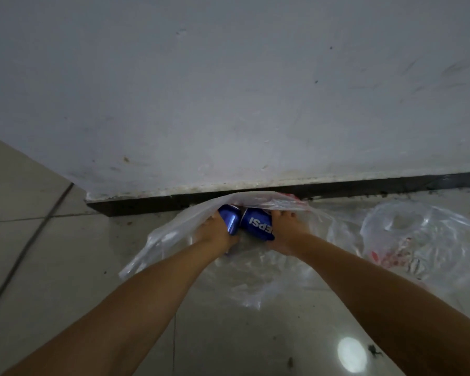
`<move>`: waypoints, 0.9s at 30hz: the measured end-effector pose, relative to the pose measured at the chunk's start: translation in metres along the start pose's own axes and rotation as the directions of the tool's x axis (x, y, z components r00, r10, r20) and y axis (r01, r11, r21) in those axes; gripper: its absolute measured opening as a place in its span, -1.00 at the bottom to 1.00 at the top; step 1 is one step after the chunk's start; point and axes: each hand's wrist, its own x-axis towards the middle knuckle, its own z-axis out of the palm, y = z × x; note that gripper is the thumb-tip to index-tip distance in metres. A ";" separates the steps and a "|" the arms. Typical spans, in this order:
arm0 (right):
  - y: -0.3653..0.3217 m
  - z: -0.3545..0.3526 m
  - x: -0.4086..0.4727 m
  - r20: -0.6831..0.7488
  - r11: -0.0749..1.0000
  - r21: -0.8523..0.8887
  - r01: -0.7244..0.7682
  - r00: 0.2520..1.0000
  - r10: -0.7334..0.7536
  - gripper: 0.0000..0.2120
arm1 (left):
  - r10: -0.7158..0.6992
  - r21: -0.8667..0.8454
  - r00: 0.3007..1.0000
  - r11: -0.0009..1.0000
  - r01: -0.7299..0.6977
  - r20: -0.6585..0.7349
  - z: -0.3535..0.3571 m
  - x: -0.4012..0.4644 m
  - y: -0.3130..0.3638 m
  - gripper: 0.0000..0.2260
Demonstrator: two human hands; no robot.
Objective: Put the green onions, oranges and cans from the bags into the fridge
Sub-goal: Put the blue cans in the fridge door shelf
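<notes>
Blue Pepsi cans (256, 223) were gripped inside a clear plastic bag (174, 237) on the tiled floor (65, 267), apparently to be lifted out for the fridge. One can was clasped by the left hand (215, 230), another by the right hand (284, 234), fingers curled.

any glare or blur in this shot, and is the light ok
Head view: dim, greyish light; a bright glare spot on the glossy floor tile; wide-angle bending of the skirting line; the blue cans and both hands stay fairly sharp, the clear bag washes out.
</notes>
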 end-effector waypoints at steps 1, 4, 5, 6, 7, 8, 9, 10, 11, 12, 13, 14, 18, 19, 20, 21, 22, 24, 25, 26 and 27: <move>-0.002 0.000 0.000 0.000 0.997 0.074 -0.020 1.000 0.020 -0.11 | -0.003 -0.050 1.000 0.999 0.004 0.018 -0.001 0.002 -0.001 -0.14; -0.006 -0.015 -0.013 0.171 0.884 0.423 -0.196 0.976 0.134 -0.30 | -0.061 -0.234 0.993 0.969 0.084 0.104 -0.012 -0.001 0.003 -0.17; -0.007 -0.025 -0.024 0.287 0.774 0.564 -0.287 0.947 0.142 -0.38 | -0.104 -0.365 0.981 0.917 0.158 0.163 -0.017 -0.011 0.005 -0.23; -0.008 -0.035 -0.038 0.382 0.643 0.674 -0.364 0.916 0.119 -0.43 | -0.142 -0.501 0.959 0.829 0.251 0.245 -0.023 -0.028 0.009 -0.31; -0.008 -0.044 -0.053 0.433 0.532 0.741 -0.410 0.897 0.089 -0.45 | -0.163 -0.605 0.926 0.716 0.349 0.341 -0.030 -0.051 0.015 -0.40; -0.008 -0.052 -0.068 0.455 0.459 0.773 -0.437 0.887 0.077 -0.46 | -0.169 -0.653 0.889 0.623 0.432 0.426 -0.038 -0.074 0.021 -0.49; -0.009 -0.060 -0.085 0.477 0.407 0.787 -0.464 0.876 0.078 -0.47 | -0.170 -0.673 0.864 0.563 0.480 0.474 -0.046 -0.097 0.025 -0.55; -0.010 -0.068 -0.103 0.508 0.368 0.783 -0.502 0.857 0.087 -0.51 | -0.173 -0.683 0.847 0.520 0.512 0.503 -0.055 -0.119 0.029 -0.58; -0.012 -0.078 -0.123 0.544 0.336 0.771 -0.541 0.834 0.096 -0.54 | -0.177 -0.694 0.838 0.486 0.531 0.517 -0.064 -0.139 0.032 -0.57; -0.013 -0.088 -0.142 0.567 0.314 0.761 -0.568 0.817 0.103 -0.55 | -0.182 -0.698 0.836 0.476 0.535 0.517 -0.075 -0.159 0.035 -0.54; -0.013 -0.099 -0.162 0.578 0.303 0.756 -0.580 0.809 0.107 -0.56 | -0.187 -0.695 0.837 0.481 0.535 0.515 -0.085 -0.178 0.037 -0.49; -0.013 -0.110 -0.181 0.580 0.290 0.758 -0.584 0.807 0.110 -0.54 | -0.180 -0.692 0.839 0.491 0.530 0.514 -0.098 -0.196 0.039 -0.44; -0.011 -0.168 -0.261 0.571 0.176 0.798 -0.577 0.816 0.087 -0.49 | -0.108 -0.725 0.878 0.522 0.450 0.467 -0.166 -0.266 0.056 -0.37; -0.011 -0.188 -0.284 0.570 0.114 0.811 -0.573 0.819 0.061 -0.51 | -0.082 -0.720 0.882 0.546 0.428 0.463 -0.186 -0.283 0.063 -0.35; -0.010 -0.210 -0.306 0.568 0.046 0.821 -0.569 0.822 0.028 -0.54 | -0.054 -0.713 0.886 0.572 0.406 0.461 -0.208 -0.299 0.073 -0.36; -0.009 -0.232 -0.330 0.561 -0.009 0.827 -0.561 0.827 -0.011 -0.59 | -0.029 -0.708 0.890 0.594 0.381 0.455 -0.230 -0.316 0.084 -0.40; -0.008 -0.254 -0.353 0.549 -0.051 0.833 -0.551 0.835 -0.049 -0.64 | -0.003 -0.708 0.894 0.609 0.358 0.449 -0.252 -0.334 0.096 -0.45; -0.004 -0.296 -0.400 0.502 -0.110 0.852 -0.511 0.859 -0.102 -0.71 | 0.035 -0.700 0.900 0.641 0.313 0.434 -0.292 -0.371 0.120 -0.51; -0.004 -0.316 -0.423 0.474 -0.146 0.862 -0.486 0.874 -0.108 -0.71 | 0.062 -0.696 0.902 0.660 0.285 0.428 -0.312 -0.390 0.134 -0.53; -0.003 -0.335 -0.444 0.444 -0.188 0.870 -0.456 0.890 -0.104 -0.70 | 0.088 -0.690 0.902 0.676 0.257 0.422 -0.331 -0.410 0.148 -0.56; -0.002 -0.353 -0.464 0.411 -0.229 0.879 -0.419 0.908 -0.085 -0.67 | 0.123 -0.688 0.905 0.693 0.216 0.408 -0.348 -0.427 0.161 -0.59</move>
